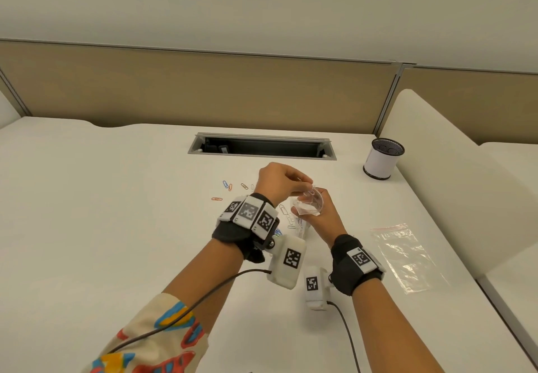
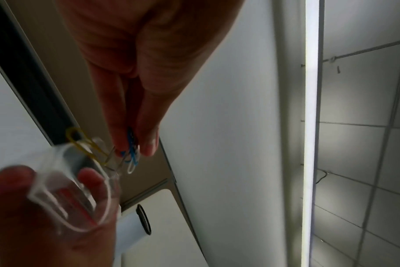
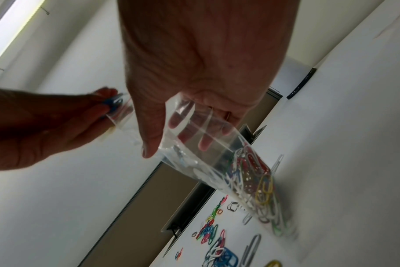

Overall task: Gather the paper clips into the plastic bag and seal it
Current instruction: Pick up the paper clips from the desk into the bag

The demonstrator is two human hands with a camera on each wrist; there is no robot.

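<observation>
My right hand (image 1: 316, 212) holds a clear plastic bag (image 1: 308, 205) upright above the white table, thumb and fingers keeping its mouth (image 2: 75, 189) round and wide. The bag (image 3: 208, 144) hangs down with several coloured paper clips in its bottom (image 3: 258, 186), which touches the table. My left hand (image 1: 304, 182) hovers right over the mouth and pinches a small bunch of blue and white paper clips (image 2: 131, 153). A yellow clip (image 2: 84, 144) sticks out over the bag's rim. Loose clips (image 3: 212, 233) lie scattered on the table beside the bag, others (image 1: 230, 187) left of my hands.
A second flat zip bag (image 1: 404, 256) with a red strip lies on the table to the right. A mesh pen cup (image 1: 383, 158) stands at the back right. A cable slot (image 1: 262, 146) runs behind my hands, before a tan partition.
</observation>
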